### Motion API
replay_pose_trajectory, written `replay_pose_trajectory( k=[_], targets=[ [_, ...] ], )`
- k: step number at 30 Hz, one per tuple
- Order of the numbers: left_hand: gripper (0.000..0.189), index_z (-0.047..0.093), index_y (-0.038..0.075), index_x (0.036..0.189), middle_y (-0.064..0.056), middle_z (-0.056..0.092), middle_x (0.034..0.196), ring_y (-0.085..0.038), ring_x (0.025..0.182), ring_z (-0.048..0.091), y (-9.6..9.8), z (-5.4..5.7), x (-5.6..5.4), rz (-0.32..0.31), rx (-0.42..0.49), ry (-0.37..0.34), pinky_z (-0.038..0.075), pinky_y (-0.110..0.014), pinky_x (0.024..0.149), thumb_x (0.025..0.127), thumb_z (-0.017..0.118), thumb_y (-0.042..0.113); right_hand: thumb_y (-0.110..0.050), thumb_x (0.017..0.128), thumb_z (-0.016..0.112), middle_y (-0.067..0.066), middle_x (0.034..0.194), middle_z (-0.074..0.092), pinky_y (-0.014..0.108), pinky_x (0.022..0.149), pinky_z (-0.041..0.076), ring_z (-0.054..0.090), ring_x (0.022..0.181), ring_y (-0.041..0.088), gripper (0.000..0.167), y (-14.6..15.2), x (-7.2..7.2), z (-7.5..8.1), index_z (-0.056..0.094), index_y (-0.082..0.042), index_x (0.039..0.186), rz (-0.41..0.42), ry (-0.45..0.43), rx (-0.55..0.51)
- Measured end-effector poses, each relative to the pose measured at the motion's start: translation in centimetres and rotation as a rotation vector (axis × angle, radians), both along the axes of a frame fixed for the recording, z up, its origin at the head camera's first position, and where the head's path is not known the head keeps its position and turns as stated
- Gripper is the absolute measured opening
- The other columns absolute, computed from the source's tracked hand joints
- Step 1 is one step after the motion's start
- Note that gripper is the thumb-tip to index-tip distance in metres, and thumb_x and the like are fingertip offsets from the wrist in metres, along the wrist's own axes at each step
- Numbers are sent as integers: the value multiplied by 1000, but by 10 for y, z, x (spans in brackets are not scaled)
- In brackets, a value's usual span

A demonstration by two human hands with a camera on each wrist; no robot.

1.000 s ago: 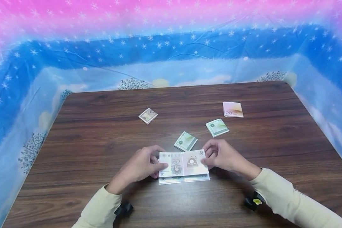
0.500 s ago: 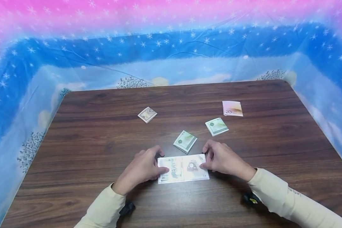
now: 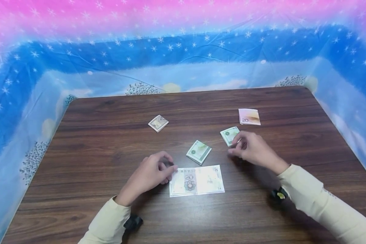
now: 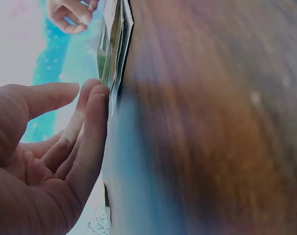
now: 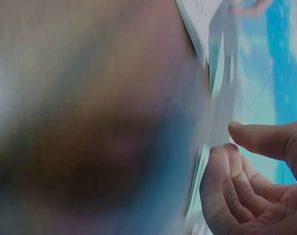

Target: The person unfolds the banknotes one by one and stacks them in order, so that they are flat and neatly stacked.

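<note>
Two unfolded banknotes, one on top of the other (image 3: 208, 183), lie flat near the table's front with a crease down the middle; the upper one is marked 20. My left hand (image 3: 150, 174) is at their left end, and its fingertips touch or nearly touch the notes' edge (image 4: 114, 54) in the left wrist view; thumb and fingers stand apart. Beside the front right corner of a folded green banknote (image 3: 228, 135), my right hand (image 3: 256, 150) hovers with relaxed, bent fingers. A gap shows between its thumb (image 5: 261, 139) and fingers in the right wrist view.
Another folded green banknote (image 3: 199, 152) lies just behind the unfolded ones. A folded brownish banknote (image 3: 158, 123) is at the back left, a folded pink-orange 20 (image 3: 249, 117) at the back right. Snowflake-printed cloth (image 3: 183, 51) surrounds the brown wooden table (image 3: 88, 152).
Both hands lowered the 20 banknote onto the one beneath it and let go. My right hand then moved back and right to the green banknote; my left stayed by the stack.
</note>
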State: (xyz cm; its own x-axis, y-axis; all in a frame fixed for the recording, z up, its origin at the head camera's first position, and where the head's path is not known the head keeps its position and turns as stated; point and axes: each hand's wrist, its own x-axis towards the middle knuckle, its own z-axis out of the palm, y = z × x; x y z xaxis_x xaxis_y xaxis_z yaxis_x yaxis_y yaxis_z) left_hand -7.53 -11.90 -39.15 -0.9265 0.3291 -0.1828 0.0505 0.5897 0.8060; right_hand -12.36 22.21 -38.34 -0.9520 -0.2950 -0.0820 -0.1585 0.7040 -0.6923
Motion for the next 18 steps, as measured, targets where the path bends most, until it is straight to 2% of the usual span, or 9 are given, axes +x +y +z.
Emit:
replay_pose_trajectory(
  k=[4,8,14,18],
  targets=[
    [23,60,-3,114,-7,69,69,-20,58,68,-4,1,-3,32,141,-46,61,-31,54,96,69,9,-13,86,81,8,80,69,28,53,52,62,62,15,27,22,-22,5,65,2,102,-84,16,42],
    [24,58,-6,115,-13,70,71,-24,61,70,-6,1,-5,55,231,-94,63,-34,56,97,68,5,-17,88,79,13,86,71,29,60,50,64,68,19,29,38,-43,8,66,3,105,-155,38,102],
    [24,57,-7,116,-15,71,73,-26,64,72,-7,0,-5,80,277,-122,64,-37,60,97,66,4,-17,91,74,22,98,70,38,69,48,62,83,30,33,54,-71,7,66,6,115,-226,48,162],
    [25,57,-6,118,-15,71,74,-27,65,72,-7,1,-5,85,277,-140,64,-38,61,98,66,6,-15,92,72,23,101,66,44,76,49,61,88,34,36,65,-86,4,63,8,119,-260,37,157]
  ],
)
